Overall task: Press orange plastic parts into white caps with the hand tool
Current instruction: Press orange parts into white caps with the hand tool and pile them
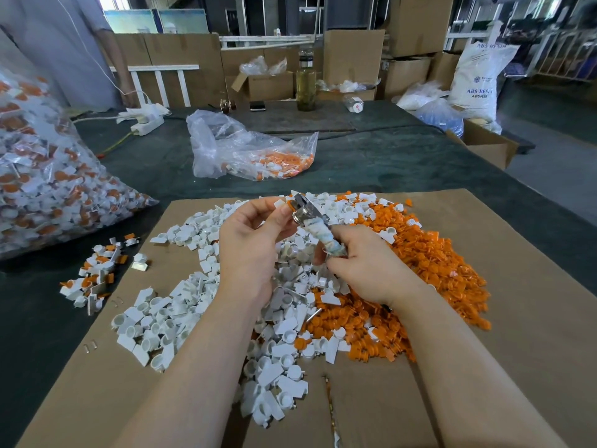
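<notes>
My right hand (pixel 365 263) grips the taped handle of the hand tool (pixel 311 223), whose metal head points up and left. My left hand (pixel 250 240) pinches a white cap (pixel 280 203) against that metal head, with a bit of orange showing at the contact. Both hands hover above a cardboard sheet (pixel 517 286). A pile of white caps (pixel 181 305) spreads over its left and middle. A heap of orange plastic parts (pixel 433 270) covers the right side.
A small heap of assembled orange-and-white pieces (pixel 93 276) lies left of the cardboard on the dark table. A big clear bag of such pieces (pixel 42 176) fills the left edge. Another open bag (pixel 252 153) lies behind. A person stands at the far left; boxes and a bottle stand at the back.
</notes>
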`<move>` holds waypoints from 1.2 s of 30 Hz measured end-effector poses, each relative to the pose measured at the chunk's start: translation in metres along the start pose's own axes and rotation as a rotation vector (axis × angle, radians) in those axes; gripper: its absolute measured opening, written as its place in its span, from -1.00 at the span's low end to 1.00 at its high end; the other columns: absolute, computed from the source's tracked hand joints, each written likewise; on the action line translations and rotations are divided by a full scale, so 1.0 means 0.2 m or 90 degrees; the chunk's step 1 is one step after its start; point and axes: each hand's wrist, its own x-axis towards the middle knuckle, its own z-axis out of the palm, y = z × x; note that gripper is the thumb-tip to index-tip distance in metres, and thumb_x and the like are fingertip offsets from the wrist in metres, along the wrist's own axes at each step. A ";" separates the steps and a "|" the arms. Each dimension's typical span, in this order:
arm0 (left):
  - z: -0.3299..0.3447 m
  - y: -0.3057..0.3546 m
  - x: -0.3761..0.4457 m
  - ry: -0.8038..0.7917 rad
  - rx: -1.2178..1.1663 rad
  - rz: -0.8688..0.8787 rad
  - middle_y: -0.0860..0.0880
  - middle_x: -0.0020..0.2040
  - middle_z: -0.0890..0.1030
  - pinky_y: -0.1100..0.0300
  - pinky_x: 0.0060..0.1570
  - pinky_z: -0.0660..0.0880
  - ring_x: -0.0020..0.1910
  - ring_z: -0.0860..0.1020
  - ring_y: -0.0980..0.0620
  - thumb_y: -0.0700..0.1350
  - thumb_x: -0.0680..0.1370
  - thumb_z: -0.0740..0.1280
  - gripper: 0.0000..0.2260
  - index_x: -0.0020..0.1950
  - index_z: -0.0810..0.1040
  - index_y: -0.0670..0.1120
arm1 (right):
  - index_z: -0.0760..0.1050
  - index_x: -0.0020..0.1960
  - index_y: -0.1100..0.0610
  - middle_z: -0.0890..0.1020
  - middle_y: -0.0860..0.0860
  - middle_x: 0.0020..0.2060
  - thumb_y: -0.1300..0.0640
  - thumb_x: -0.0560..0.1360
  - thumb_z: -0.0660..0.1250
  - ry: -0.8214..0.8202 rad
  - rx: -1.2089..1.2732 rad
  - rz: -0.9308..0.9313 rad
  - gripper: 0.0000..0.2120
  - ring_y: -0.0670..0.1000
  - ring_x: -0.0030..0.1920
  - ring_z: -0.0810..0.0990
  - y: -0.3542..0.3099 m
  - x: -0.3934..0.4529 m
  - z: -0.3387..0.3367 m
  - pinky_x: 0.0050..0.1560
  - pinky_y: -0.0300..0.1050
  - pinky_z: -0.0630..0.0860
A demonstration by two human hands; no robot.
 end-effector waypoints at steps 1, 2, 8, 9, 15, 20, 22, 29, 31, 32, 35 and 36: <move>0.00 0.00 0.00 0.001 0.000 -0.005 0.04 -0.28 0.68 0.27 -0.21 0.59 -0.31 0.63 0.10 -0.31 0.52 0.40 -0.88 -0.13 0.63 -0.10 | 0.56 -0.07 0.19 0.52 -0.04 -0.33 0.29 0.46 0.28 0.003 -0.004 -0.001 -0.90 -0.14 -0.42 0.42 0.00 0.00 0.00 -0.45 -0.30 0.31; 0.00 0.00 0.00 0.001 0.001 -0.009 0.03 -0.28 0.68 0.27 -0.21 0.59 -0.30 0.63 0.10 -0.30 0.52 0.40 -0.89 -0.13 0.64 -0.10 | 0.56 -0.07 0.18 0.52 -0.05 -0.34 0.28 0.47 0.28 0.007 -0.008 -0.004 -0.90 -0.14 -0.42 0.43 0.00 0.00 0.01 -0.44 -0.30 0.32; -0.15 0.06 0.07 0.121 0.170 0.086 0.05 -0.20 0.70 0.30 -0.20 0.60 -0.24 0.69 0.11 -0.19 0.50 0.47 -0.90 -0.12 0.65 0.02 | 0.48 -0.14 0.06 0.55 -0.07 -0.31 0.15 0.45 0.33 0.117 -0.088 -0.017 -0.97 -0.06 -0.31 0.50 0.02 0.00 0.01 -0.35 -0.10 0.39; -0.21 0.07 0.10 0.174 0.242 0.101 0.07 -0.21 0.69 0.24 -0.18 0.62 -0.24 0.68 0.13 -0.17 0.51 0.46 -0.90 -0.12 0.64 0.04 | 0.46 -0.16 0.03 0.55 -0.09 -0.32 0.14 0.46 0.33 0.143 -0.099 -0.010 -0.94 -0.08 -0.32 0.49 0.03 0.00 0.00 -0.36 -0.12 0.36; -0.55 0.06 0.22 0.353 0.676 0.020 -0.11 0.06 0.66 0.02 -0.10 0.50 -0.05 0.57 -0.09 -0.21 0.57 0.34 -0.80 0.16 0.66 -0.12 | 0.35 -0.27 0.00 0.51 -0.09 -0.38 0.12 0.43 0.37 0.223 -0.150 0.037 -0.80 -0.09 -0.36 0.46 0.08 0.00 -0.02 -0.41 -0.17 0.26; -0.60 0.03 0.22 0.304 0.788 -0.055 -0.28 0.26 0.52 -0.09 0.04 0.51 0.06 0.55 -0.26 -0.27 0.59 0.26 -0.76 0.22 0.60 -0.23 | 0.39 -0.23 0.04 0.50 -0.05 -0.37 0.08 0.44 0.36 0.211 -0.204 0.058 -0.84 -0.02 -0.36 0.47 0.10 0.01 -0.02 -0.41 -0.13 0.34; -0.59 0.02 0.21 0.280 0.809 -0.058 -0.30 0.34 0.44 -0.12 0.14 0.46 0.17 0.50 -0.28 -0.29 0.58 0.26 -0.73 0.27 0.57 -0.25 | 0.40 -0.22 0.06 0.51 -0.04 -0.37 0.08 0.44 0.35 0.210 -0.216 0.066 -0.85 -0.01 -0.36 0.47 0.11 0.01 -0.01 -0.41 -0.12 0.38; -0.51 0.00 0.20 0.180 0.895 -0.040 -0.24 0.19 0.54 -0.10 0.09 0.48 0.14 0.50 -0.27 -0.18 0.57 0.28 -0.78 0.17 0.62 -0.11 | 0.42 -0.17 0.03 0.53 -0.05 -0.33 0.03 0.47 0.33 0.218 -0.237 0.114 -0.88 -0.04 -0.34 0.50 0.11 0.02 -0.02 -0.41 -0.15 0.41; -0.47 -0.02 0.20 0.118 0.871 -0.108 -0.23 0.20 0.55 -0.07 0.11 0.51 0.14 0.52 -0.26 -0.15 0.57 0.28 -0.78 0.19 0.60 -0.12 | 0.42 -0.18 0.03 0.54 -0.04 -0.33 0.05 0.47 0.30 0.221 -0.241 0.138 -0.90 -0.03 -0.33 0.51 0.12 0.02 -0.03 -0.40 -0.15 0.43; -0.45 -0.03 0.21 0.092 0.856 -0.142 -0.24 0.23 0.54 -0.06 0.13 0.51 0.15 0.51 -0.26 -0.13 0.58 0.28 -0.76 0.21 0.59 -0.14 | 0.42 -0.18 0.03 0.54 -0.04 -0.33 0.03 0.47 0.30 0.218 -0.249 0.152 -0.90 -0.03 -0.33 0.51 0.12 0.01 -0.03 -0.39 -0.15 0.45; -0.40 -0.06 0.21 0.057 0.764 -0.183 -0.22 0.21 0.56 0.00 0.04 0.53 0.08 0.55 -0.20 -0.12 0.61 0.26 -0.75 0.24 0.56 -0.16 | 0.39 -0.19 0.00 0.53 -0.05 -0.32 -0.02 0.48 0.29 0.209 -0.288 0.200 -0.85 -0.02 -0.31 0.51 0.14 0.02 -0.03 -0.39 -0.15 0.43; -0.39 -0.07 0.21 0.054 0.726 -0.180 -0.19 0.18 0.59 0.06 -0.06 0.53 0.01 0.57 -0.14 -0.14 0.61 0.25 -0.74 0.27 0.56 -0.14 | 0.37 -0.18 0.01 0.51 -0.06 -0.32 -0.04 0.48 0.29 0.213 -0.305 0.216 -0.84 -0.03 -0.32 0.49 0.15 0.02 -0.03 -0.41 -0.16 0.39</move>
